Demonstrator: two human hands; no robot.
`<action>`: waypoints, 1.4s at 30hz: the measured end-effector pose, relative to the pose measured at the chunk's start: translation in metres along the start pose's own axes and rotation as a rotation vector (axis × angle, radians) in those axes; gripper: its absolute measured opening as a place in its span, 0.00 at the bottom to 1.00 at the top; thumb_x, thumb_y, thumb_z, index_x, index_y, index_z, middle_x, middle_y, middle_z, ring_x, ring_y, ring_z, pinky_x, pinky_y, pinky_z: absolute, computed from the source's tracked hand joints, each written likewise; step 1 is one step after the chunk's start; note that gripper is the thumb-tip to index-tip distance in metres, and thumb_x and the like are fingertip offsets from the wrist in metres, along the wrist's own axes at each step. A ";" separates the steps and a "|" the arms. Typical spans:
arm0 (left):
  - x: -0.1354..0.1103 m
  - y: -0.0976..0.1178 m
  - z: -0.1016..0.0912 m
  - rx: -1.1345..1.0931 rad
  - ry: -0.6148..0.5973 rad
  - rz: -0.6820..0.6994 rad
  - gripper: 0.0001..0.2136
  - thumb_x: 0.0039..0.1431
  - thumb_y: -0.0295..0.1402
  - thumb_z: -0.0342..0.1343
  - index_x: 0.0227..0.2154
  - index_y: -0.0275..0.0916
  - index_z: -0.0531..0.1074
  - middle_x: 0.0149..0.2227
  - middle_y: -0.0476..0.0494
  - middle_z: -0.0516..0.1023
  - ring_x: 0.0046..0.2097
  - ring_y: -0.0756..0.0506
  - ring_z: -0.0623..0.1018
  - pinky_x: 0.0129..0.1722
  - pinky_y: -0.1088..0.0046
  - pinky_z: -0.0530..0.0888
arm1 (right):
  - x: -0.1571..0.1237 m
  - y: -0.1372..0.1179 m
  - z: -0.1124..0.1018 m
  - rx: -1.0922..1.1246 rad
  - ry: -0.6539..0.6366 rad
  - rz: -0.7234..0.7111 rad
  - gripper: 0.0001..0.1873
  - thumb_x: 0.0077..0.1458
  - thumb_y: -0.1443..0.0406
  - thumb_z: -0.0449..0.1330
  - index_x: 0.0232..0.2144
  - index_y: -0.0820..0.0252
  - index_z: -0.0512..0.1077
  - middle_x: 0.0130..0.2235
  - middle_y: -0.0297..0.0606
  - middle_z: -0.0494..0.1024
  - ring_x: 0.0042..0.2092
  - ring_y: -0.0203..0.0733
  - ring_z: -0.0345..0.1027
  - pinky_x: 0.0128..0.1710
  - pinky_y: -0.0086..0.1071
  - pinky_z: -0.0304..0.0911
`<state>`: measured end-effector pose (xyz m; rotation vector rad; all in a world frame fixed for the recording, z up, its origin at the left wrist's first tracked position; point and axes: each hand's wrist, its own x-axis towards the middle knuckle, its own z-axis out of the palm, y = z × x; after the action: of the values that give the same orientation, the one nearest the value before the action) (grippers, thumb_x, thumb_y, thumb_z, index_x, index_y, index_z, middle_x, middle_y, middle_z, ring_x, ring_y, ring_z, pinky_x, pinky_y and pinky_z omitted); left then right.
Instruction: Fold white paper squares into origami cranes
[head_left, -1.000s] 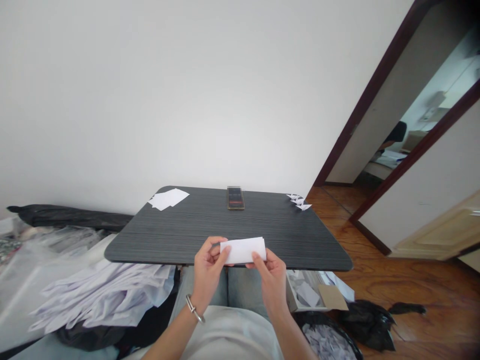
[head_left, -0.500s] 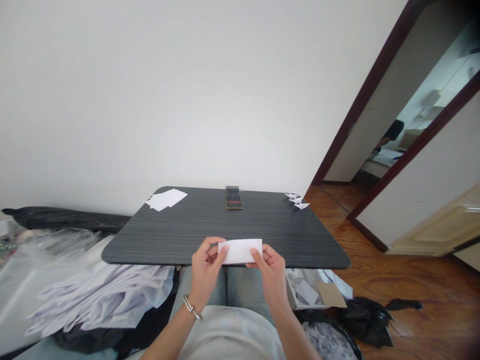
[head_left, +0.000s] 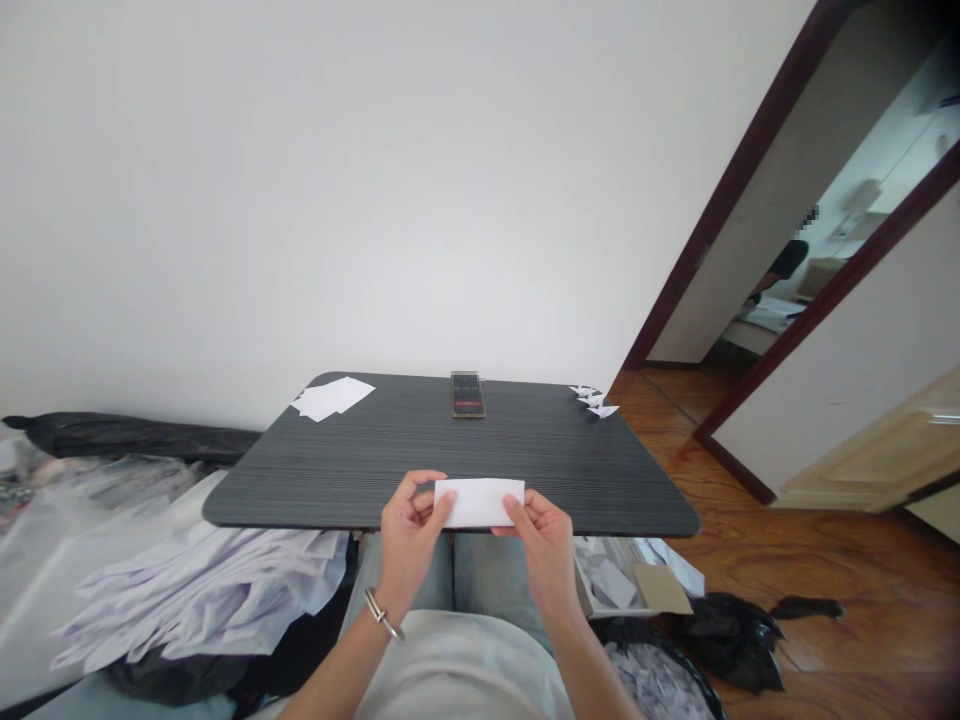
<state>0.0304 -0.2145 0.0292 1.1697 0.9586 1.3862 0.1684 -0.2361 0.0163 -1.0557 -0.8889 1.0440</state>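
A folded white paper strip (head_left: 480, 502) is held level above the near edge of the dark table (head_left: 375, 470). My left hand (head_left: 409, 540) pinches its left end with thumb and fingers closed on it. My right hand (head_left: 544, 545) pinches the right end the same way. A metal bracelet (head_left: 381, 615) sits on my left wrist. Both hands hover over my lap, just in front of the table edge.
On the table lie a stack of white sheets (head_left: 332, 397) at the back left, a dark phone (head_left: 466, 394) at the back middle and small folded paper pieces (head_left: 594, 401) at the back right. Crumpled paper (head_left: 202, 590) lies on the left; a box of paper (head_left: 622, 585) and black bags (head_left: 724, 640) sit on the right floor.
The paper and both hands have shifted slightly to the left and the strip now sits a little flatter. The grip of both hands is unchanged.
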 end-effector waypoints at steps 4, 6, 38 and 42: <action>-0.001 0.002 0.001 -0.027 -0.012 -0.018 0.16 0.47 0.35 0.58 0.37 0.37 0.61 0.19 0.52 0.74 0.23 0.51 0.73 0.24 0.80 0.69 | -0.001 0.000 0.000 -0.021 -0.002 -0.005 0.13 0.46 0.57 0.60 0.27 0.63 0.72 0.21 0.34 0.74 0.26 0.39 0.69 0.24 0.31 0.69; -0.001 0.002 0.002 -0.032 -0.032 -0.045 0.17 0.46 0.35 0.59 0.38 0.37 0.61 0.21 0.51 0.74 0.24 0.50 0.74 0.23 0.78 0.71 | -0.002 -0.001 0.001 -0.030 -0.007 -0.006 0.13 0.46 0.57 0.60 0.26 0.63 0.72 0.21 0.34 0.74 0.26 0.39 0.69 0.24 0.31 0.69; -0.005 -0.001 0.008 0.113 0.015 0.037 0.13 0.44 0.32 0.60 0.33 0.39 0.64 0.30 0.51 0.67 0.24 0.53 0.68 0.18 0.82 0.68 | -0.007 -0.002 0.008 -0.028 -0.027 -0.025 0.12 0.48 0.58 0.58 0.21 0.62 0.69 0.19 0.32 0.73 0.22 0.37 0.67 0.22 0.29 0.67; -0.005 0.000 0.008 0.095 0.001 0.016 0.13 0.45 0.33 0.59 0.34 0.39 0.63 0.28 0.52 0.66 0.24 0.52 0.68 0.18 0.81 0.68 | -0.007 -0.002 0.008 -0.031 -0.028 -0.031 0.12 0.49 0.59 0.58 0.21 0.62 0.68 0.19 0.31 0.72 0.21 0.36 0.66 0.21 0.29 0.66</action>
<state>0.0381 -0.2194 0.0298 1.2500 1.0273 1.3661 0.1596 -0.2412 0.0202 -1.0526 -0.9439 1.0243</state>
